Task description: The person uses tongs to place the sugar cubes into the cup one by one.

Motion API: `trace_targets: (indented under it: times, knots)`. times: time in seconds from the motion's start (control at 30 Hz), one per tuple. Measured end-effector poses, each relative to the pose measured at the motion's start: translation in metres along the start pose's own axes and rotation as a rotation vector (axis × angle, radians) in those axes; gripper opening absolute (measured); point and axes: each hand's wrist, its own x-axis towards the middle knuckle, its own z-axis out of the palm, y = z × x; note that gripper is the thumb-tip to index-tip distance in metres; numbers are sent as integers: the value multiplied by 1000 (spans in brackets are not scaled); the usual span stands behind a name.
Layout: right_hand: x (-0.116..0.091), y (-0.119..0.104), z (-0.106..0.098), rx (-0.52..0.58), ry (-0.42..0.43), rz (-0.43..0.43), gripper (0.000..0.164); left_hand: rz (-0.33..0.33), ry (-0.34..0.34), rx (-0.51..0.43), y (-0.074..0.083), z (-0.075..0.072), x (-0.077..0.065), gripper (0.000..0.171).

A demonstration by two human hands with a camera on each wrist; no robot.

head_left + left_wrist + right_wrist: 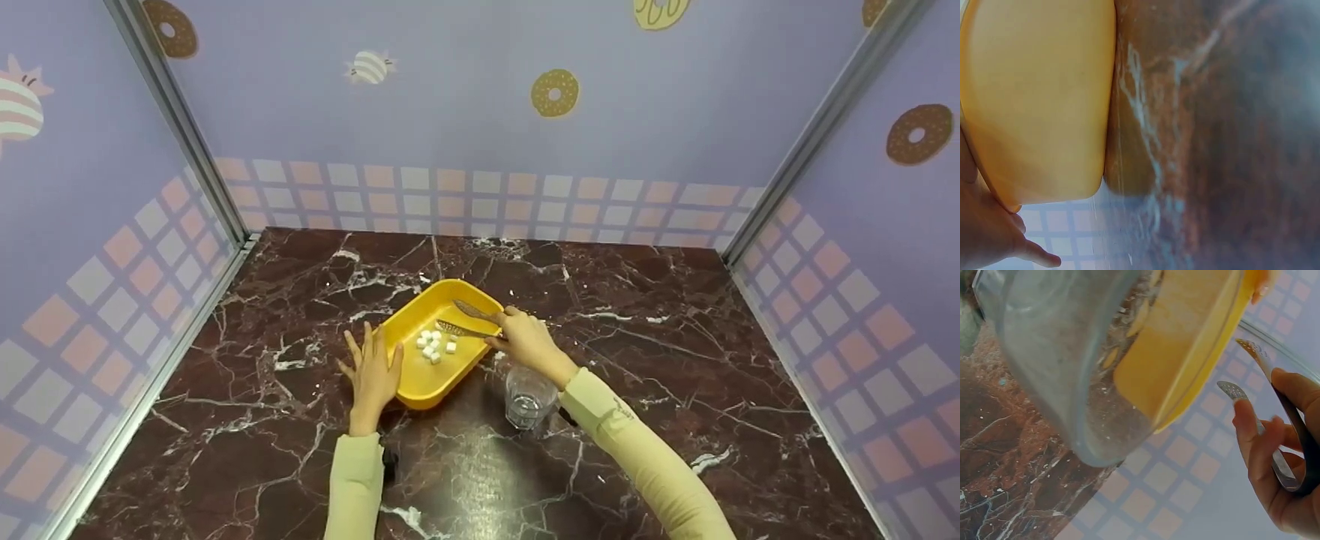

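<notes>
A yellow plastic tray (411, 315) stands at an angle on the table, with several small white cubes (430, 339) on its floor. At the tray's left side, my left hand (375, 377) rests against the rim with straight, spread fingers. In the right wrist view, my right hand (1283, 444) holds metal tongs (1292, 410) with perforated tips, their arms spread apart. The head view places those tips over the tray's right part, with nothing between them. Below my right wrist stands a clear glass (527, 401); it looms close in the right wrist view.
The table (247, 450) is dark red with white marble veins. Small white crumbs lie scattered around the tray. Purple patterned panels (465, 112) enclose the back and both sides, joined by metal corner posts (176, 112).
</notes>
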Motion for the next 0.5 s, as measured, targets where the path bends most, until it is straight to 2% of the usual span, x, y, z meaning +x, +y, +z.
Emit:
trace_targets:
  times: [0.2, 0.37, 0.5]
  knots:
    - [5, 1, 5, -32, -6, 5, 28, -5, -14, -14, 0, -1, 0, 59]
    - [10, 0, 7, -60, -43, 10, 20, -2, -11, -9, 0, 0, 0, 59]
    - [14, -2, 8, -93, -81, 24, 21, 1, 2, -10, 0, 0, 0, 58]
